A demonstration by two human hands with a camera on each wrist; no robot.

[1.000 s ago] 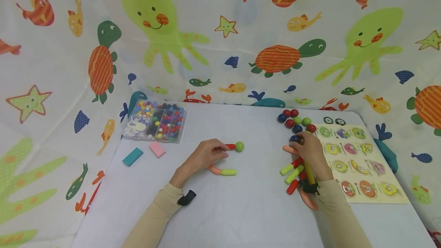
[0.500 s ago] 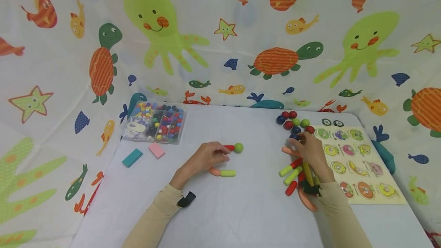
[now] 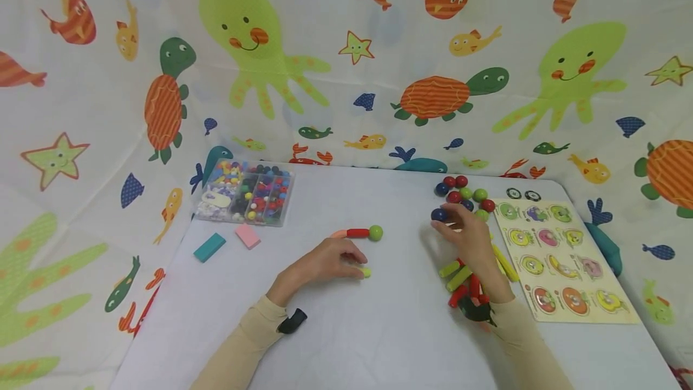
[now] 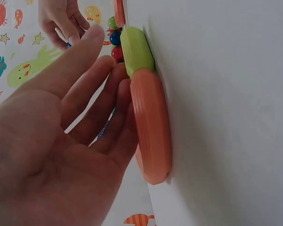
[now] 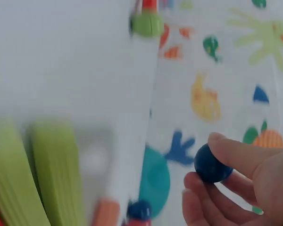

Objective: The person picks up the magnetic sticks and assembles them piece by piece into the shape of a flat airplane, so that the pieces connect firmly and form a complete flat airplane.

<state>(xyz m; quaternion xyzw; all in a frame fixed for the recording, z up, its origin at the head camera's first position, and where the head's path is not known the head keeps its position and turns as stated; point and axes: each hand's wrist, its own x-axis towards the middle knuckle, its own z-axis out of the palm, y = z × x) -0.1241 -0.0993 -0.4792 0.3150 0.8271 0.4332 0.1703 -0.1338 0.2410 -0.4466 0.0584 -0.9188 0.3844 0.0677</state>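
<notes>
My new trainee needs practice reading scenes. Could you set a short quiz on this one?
1. What does the right hand hold?
2. True or false: the teal block lies inside the bead box.
3. Fill in: in the head view, a ____ lies at the right end of the red stick nearest the left hand.

Key
1. A blue ball.
2. False; it lies on the table outside.
3. Green ball.

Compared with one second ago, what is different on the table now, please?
The right hand holds a dark blue ball and has carried it leftward. The left hand has shifted toward the person, uncovering the red stick and covering most of the light green stick. The green ball by the red stick, pink block and teal block stayed in place.
</notes>
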